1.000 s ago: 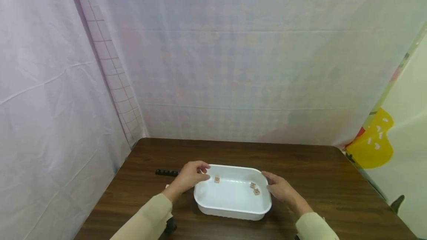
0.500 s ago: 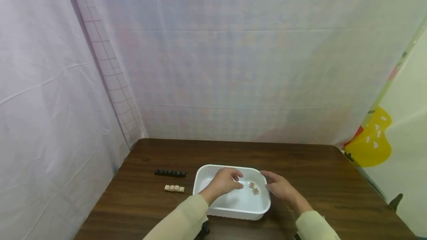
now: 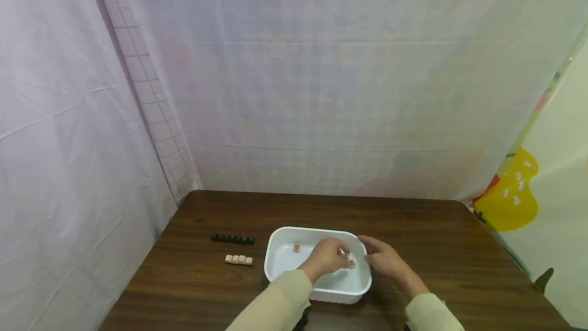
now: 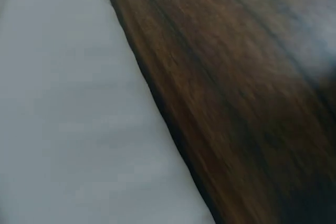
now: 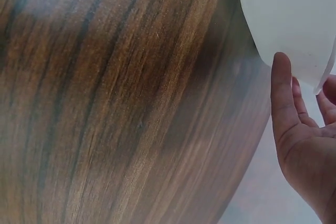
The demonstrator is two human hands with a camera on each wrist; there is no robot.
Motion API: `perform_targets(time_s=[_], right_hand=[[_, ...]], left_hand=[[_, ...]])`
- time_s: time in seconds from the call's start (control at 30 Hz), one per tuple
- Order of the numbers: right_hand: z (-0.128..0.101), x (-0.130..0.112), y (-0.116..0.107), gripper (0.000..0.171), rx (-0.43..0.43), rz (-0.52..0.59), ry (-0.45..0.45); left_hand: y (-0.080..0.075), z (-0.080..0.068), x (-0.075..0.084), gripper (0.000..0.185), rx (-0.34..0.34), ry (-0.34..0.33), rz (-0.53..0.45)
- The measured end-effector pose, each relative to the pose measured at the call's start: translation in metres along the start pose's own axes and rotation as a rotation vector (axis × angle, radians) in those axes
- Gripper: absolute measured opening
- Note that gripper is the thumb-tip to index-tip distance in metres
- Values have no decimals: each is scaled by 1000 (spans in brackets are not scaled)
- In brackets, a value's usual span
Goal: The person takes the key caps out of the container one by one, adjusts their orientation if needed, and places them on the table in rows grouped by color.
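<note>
A dark wooden bench is seen from the head view, with a white tub set near its front edge. The left hand is reached into the tub, its fingers curled round a small tan tile — a second tile lies just beside it, and a third sits apart near the tub's far left corner. The right hand is laid against the tub's right rim with straight, relaxed fingers. Left of the tub, a row of black tiles and a row of tan tiles are lined up on the bench.

The left wrist view is blurred — only the tub's wall and bench grain are shown, no fingers. Only the right wrist view shows the open palm against the tub's outer wall.
</note>
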State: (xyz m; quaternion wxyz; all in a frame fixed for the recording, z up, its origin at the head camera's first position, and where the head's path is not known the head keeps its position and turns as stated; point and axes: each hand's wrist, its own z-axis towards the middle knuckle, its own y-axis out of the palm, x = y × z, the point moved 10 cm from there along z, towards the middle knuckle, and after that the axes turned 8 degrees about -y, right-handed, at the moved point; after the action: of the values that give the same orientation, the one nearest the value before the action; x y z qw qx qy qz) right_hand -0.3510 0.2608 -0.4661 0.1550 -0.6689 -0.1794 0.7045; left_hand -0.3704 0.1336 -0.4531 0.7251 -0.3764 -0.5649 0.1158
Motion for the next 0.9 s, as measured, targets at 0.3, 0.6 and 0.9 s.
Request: perform_targets(time_s=[0.3,0.6,0.9], right_hand=[[1,-2,1,57,-7,-24,-17],[0,-3,-2,56,-26,-73,2],[0,1,-1,57,-13,-26,17]], left_hand=[[18,1,0,24,-76,29,186],[16,2,-9,20,-86,-40,206],[24,5,-10,17,-53,-38,354]])
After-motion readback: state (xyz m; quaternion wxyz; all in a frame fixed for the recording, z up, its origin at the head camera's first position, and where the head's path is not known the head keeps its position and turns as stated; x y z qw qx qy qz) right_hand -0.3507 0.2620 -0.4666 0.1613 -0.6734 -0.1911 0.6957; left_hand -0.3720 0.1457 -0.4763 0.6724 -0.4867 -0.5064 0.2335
